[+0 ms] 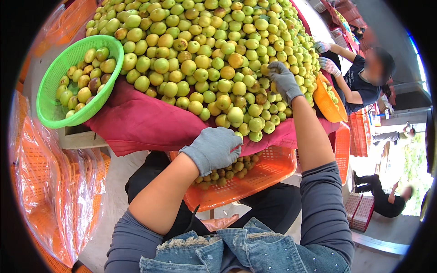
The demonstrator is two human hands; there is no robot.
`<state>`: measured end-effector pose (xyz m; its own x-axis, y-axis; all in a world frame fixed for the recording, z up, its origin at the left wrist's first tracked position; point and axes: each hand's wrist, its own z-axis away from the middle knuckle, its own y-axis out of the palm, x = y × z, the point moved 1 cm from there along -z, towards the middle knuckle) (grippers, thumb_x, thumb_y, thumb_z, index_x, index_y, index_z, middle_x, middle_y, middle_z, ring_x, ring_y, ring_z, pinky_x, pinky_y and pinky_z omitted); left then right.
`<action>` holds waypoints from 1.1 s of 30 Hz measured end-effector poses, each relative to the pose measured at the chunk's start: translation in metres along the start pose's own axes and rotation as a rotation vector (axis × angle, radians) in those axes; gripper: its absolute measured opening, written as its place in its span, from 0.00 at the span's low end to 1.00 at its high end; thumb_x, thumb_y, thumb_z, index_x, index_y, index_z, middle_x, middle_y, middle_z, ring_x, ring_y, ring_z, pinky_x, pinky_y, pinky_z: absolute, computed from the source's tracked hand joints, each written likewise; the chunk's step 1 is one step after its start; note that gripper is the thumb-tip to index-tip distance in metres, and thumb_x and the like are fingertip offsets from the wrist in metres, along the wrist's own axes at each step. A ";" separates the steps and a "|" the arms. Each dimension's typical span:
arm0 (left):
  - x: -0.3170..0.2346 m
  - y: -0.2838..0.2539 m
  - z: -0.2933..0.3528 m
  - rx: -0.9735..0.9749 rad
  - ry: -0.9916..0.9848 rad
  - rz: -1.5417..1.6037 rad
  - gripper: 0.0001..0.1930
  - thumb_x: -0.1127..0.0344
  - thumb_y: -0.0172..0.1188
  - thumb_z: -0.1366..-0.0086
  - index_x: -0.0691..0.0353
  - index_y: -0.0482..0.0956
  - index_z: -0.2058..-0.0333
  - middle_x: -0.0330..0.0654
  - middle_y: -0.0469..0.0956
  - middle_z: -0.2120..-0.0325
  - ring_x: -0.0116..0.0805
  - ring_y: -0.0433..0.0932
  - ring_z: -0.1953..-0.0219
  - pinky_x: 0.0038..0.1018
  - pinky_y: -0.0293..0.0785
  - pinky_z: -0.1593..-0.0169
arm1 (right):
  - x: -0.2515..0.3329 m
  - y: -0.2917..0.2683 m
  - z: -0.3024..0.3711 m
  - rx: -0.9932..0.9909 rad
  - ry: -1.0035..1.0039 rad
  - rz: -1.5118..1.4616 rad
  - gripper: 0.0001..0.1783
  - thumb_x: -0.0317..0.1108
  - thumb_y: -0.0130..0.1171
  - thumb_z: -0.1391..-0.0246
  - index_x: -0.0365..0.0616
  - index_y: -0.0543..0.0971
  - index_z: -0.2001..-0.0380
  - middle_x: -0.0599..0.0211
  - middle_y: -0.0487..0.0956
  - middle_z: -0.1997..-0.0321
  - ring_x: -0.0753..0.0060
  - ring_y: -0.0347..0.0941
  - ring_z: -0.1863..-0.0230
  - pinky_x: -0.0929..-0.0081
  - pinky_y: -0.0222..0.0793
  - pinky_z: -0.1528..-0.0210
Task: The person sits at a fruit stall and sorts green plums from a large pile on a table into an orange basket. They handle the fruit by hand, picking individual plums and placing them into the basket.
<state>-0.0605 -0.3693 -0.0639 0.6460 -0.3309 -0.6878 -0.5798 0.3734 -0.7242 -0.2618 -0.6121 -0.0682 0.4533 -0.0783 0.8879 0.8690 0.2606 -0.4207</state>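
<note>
A big heap of round green-yellow jujubes point(195, 59) covers a table draped in dark red cloth point(132, 118). My left hand point(211, 152), in a grey glove, is at the near edge of the cloth. Its fingers are curled about a green jujube point(239, 135), partly hidden by the glove. My right hand point(284, 82), also gloved in grey, reaches over the right part of the heap. Its bent fingers close on a yellowish jujube point(265, 69) at the fingertips. Below my hands, an orange crate point(255, 179) holds browner jujubes point(227, 173).
At the left, a green basket point(44, 102) of brownish jujubes rests at the table's corner. Plastic-wrapped orange crates point(50, 182) stand below it. On the right are an orange basin point(328, 102) and a gloved co-worker point(364, 82). Another person point(387, 195) is farther off by stacked crates point(359, 209).
</note>
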 end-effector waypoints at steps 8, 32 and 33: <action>0.001 -0.004 0.001 0.071 -0.068 -0.010 0.12 0.56 0.53 0.36 0.57 0.78 0.64 0.45 0.79 0.69 0.49 0.79 0.61 0.45 0.75 0.60 | 0.103 0.090 0.004 0.021 -0.193 1.177 0.29 0.60 0.61 0.49 0.57 0.78 0.48 0.54 0.71 0.41 0.55 0.72 0.43 0.59 0.71 0.43; -0.004 0.012 -0.018 0.007 -0.031 -0.122 0.11 0.53 0.53 0.36 0.50 0.78 0.62 0.42 0.80 0.69 0.47 0.79 0.63 0.44 0.75 0.62 | -0.055 -0.102 0.156 0.079 0.102 -1.388 0.27 0.57 0.56 0.45 0.42 0.77 0.60 0.57 0.77 0.51 0.46 0.70 0.43 0.72 0.76 0.73; -0.006 0.011 -0.017 -0.023 -0.032 -0.123 0.10 0.54 0.53 0.36 0.48 0.79 0.63 0.42 0.79 0.70 0.46 0.79 0.63 0.42 0.75 0.62 | -0.068 -0.121 0.175 0.035 0.114 -1.433 0.27 0.58 0.56 0.45 0.42 0.79 0.61 0.55 0.77 0.50 0.46 0.70 0.42 0.73 0.76 0.73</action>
<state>-0.0789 -0.3785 -0.0685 0.7282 -0.3446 -0.5924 -0.5063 0.3121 -0.8039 -0.4326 -0.4701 -0.0447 -0.7768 -0.3630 0.5146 0.5773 -0.0840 0.8122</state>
